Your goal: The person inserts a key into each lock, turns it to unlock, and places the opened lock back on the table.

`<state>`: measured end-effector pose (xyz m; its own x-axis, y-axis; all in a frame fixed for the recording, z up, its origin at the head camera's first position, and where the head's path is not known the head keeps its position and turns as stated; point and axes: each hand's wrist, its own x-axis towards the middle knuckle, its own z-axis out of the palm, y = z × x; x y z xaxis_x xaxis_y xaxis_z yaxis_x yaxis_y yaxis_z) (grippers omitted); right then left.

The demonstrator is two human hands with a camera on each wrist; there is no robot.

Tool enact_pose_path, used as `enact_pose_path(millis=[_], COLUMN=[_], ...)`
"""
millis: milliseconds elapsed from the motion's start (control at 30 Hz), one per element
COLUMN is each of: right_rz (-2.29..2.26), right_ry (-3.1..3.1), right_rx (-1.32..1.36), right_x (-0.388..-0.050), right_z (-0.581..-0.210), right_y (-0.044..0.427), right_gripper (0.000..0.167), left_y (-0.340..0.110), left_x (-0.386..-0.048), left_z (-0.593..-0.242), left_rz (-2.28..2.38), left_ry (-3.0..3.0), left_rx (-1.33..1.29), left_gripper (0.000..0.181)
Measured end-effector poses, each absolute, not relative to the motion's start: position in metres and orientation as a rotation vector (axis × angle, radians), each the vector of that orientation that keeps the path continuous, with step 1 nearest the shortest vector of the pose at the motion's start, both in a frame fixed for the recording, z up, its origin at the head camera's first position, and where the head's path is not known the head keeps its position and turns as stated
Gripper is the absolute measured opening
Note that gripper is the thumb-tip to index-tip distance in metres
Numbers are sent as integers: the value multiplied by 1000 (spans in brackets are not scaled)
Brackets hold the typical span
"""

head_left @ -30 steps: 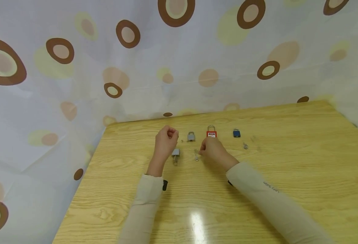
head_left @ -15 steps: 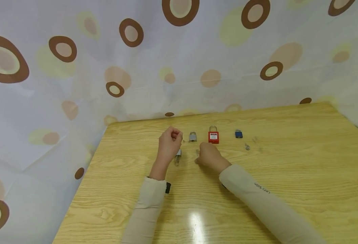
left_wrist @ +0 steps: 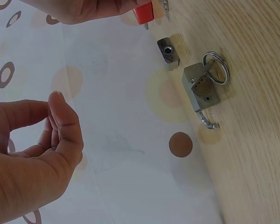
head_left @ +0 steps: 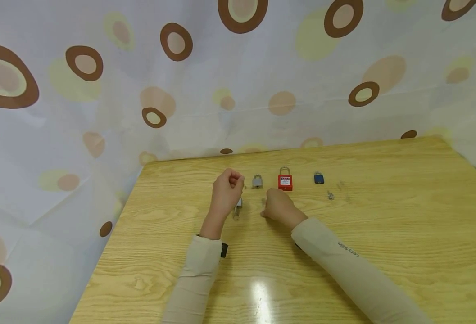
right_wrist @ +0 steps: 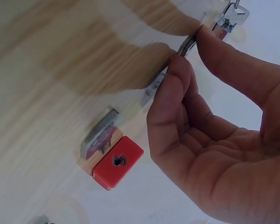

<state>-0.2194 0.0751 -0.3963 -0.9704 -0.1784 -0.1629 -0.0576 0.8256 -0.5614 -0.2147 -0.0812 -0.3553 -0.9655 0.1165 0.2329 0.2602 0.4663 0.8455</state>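
My right hand [head_left: 279, 208] is low over the table. Its thumb and forefinger pinch a thin metal key [right_wrist: 187, 45], seen nearly edge-on. Raised above the near silver padlock [left_wrist: 203, 88], my left hand [head_left: 226, 191] hangs loosely curled, thumb tip against forefinger, with nothing visible between them. That padlock has a key inserted with a ring on it, and the hand partly hides it in the head view. Farther back stands another silver padlock [head_left: 257, 182]. A red padlock [head_left: 285, 182] lies beyond my right hand, its keyhole visible in the right wrist view.
A blue padlock [head_left: 319, 178] lies right of the red one, with small keys [head_left: 330, 195] in front of it. All rest on a wood-grain table [head_left: 343, 261]. A patterned sheet [head_left: 205, 108] hangs behind the table and along its left side.
My right hand has moved slightly left and nearer, onto the key that lay on the table, and now pinches it. My left hand has barely moved; the head view has shifted slightly.
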Motion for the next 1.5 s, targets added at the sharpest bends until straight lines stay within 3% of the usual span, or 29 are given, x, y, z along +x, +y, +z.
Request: enact_pose_path(millis=[533, 833, 900, 1100, 1500], right_rz=[-920, -995, -1012, -1024, -1189], right_ry=[2730, 2693, 2693, 2710, 2729], right_rx=[-139, -199, -208, -205, -351], right_x=[-223, -224, -225, -224, -204], right_z=[-396, -398, -398, -395, -370], right_y=[74, 74, 75, 80, 101], right_gripper=[26, 47, 44, 11, 9], left_y=[-81, -81, -81, -82, -83], left_x=[-212, -213, -213, -212, -214], left_z=[-353, -353, -353, -352, -355], left_rz=[-1541, -1549, -1548, -1543, -1554], left_ry=[-2573, -2574, -2574, -2569, -2570], left_rx=[-300, -303, -303, -304, -302], left_gripper=[13, 12, 12, 12, 12])
